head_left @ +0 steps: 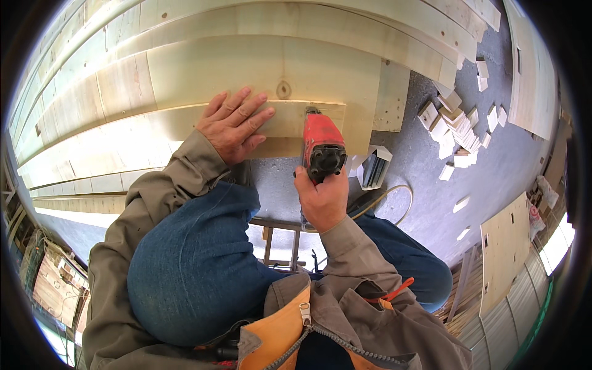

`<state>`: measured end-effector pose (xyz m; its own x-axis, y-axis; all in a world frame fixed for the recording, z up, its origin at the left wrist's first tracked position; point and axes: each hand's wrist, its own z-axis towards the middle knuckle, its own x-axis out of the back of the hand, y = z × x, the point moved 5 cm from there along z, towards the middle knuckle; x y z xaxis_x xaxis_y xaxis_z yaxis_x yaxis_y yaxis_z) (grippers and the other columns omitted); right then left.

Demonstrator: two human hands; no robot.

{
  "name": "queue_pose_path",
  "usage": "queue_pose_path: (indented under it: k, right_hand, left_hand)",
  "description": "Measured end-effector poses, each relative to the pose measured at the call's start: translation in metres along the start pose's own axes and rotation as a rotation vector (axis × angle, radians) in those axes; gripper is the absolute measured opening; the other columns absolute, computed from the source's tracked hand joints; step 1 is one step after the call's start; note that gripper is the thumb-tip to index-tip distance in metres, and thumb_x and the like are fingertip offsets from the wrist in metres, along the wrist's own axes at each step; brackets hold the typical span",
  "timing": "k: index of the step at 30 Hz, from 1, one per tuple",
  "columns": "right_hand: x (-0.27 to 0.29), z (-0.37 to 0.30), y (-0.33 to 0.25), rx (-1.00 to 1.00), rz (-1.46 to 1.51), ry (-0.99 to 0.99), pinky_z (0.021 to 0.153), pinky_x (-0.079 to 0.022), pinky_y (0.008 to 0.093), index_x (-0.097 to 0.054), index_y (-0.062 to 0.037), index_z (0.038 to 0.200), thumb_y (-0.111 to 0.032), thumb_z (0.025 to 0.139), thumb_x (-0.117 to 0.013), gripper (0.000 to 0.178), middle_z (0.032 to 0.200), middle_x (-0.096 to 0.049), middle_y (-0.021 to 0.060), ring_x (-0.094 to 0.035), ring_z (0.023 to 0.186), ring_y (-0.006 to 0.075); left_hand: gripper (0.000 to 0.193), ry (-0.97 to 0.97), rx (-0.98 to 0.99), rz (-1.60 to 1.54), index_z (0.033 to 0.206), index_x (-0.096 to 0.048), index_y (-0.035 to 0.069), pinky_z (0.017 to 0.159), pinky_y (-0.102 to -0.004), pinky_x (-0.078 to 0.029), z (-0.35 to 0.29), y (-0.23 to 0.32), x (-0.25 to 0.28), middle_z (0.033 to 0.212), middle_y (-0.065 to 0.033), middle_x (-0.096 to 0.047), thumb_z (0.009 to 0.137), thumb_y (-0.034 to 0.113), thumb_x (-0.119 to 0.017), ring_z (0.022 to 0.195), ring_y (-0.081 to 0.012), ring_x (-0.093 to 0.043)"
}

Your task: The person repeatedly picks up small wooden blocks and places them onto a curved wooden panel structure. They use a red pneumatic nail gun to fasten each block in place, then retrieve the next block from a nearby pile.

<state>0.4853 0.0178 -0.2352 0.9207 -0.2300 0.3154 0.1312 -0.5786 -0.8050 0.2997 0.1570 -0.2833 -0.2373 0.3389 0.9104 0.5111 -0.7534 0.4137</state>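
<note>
My left hand (233, 123) lies flat, fingers spread, on a pale wooden board (290, 120) at the edge of a large wooden panel (216, 68). My right hand (322, 200) grips a red power tool (320, 145) whose nose points at the board's face, just right of my left hand. My left knee in blue jeans (191, 259) is raised below the board.
A heap of small wooden offcuts (456, 126) lies on the grey floor (419, 172) to the right. A cable (394, 197) loops near my right leg. Flat panels (505, 246) lie at the lower right, another (533, 74) at upper right. A small ladder-like frame (280, 243) stands below.
</note>
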Motion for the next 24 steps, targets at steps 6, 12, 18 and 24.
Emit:
queue_pose_path:
  k: [6,12,18,24]
  right_hand:
    - [0.002,0.001,-0.006,0.124,-0.085,-0.023,0.094,-0.053,0.0443,-0.063,-0.0018,0.126,-0.007,0.089,-0.073,0.039,0.119,-0.067,0.0178,-0.065,0.106,0.0397]
    - [0.003,0.003,0.001,0.111,-0.070,-0.053,0.094,-0.053,0.0454,-0.064,-0.0023,0.127,-0.006,0.089,-0.072,0.039,0.118,-0.067,0.0177,-0.064,0.107,0.0403]
    - [0.006,-0.008,0.002,0.128,-0.170,-0.041,0.094,-0.053,0.0469,-0.063,-0.0024,0.126,-0.008,0.086,-0.072,0.041,0.120,-0.065,0.0191,-0.063,0.108,0.0416]
    - [0.002,-0.012,0.004,0.122,-0.102,-0.004,0.093,-0.052,0.0477,-0.063,-0.0021,0.126,-0.008,0.085,-0.072,0.043,0.120,-0.064,0.0197,-0.062,0.107,0.0425]
  left_hand:
    - [0.060,-0.004,0.014,-0.008,0.148,-0.064,0.024,0.125,-0.0496,-0.032,-0.001,0.000,-0.002,0.161,-0.0020,-0.054,0.091,0.035,-0.079,0.153,-0.0265,-0.045]
    - [0.061,0.001,0.017,-0.003,0.148,-0.064,0.025,0.123,-0.0500,-0.034,0.000,0.000,0.000,0.161,-0.0006,-0.055,0.090,0.034,-0.080,0.152,-0.0263,-0.046]
    - [0.060,0.005,0.008,0.002,0.148,-0.064,0.025,0.124,-0.0495,-0.033,0.000,0.000,-0.001,0.160,-0.0022,-0.055,0.091,0.034,-0.080,0.152,-0.0266,-0.046]
    - [0.060,0.005,0.017,0.001,0.148,-0.064,0.025,0.125,-0.0500,-0.032,-0.001,0.002,0.000,0.161,-0.0013,-0.054,0.092,0.036,-0.079,0.152,-0.0262,-0.045]
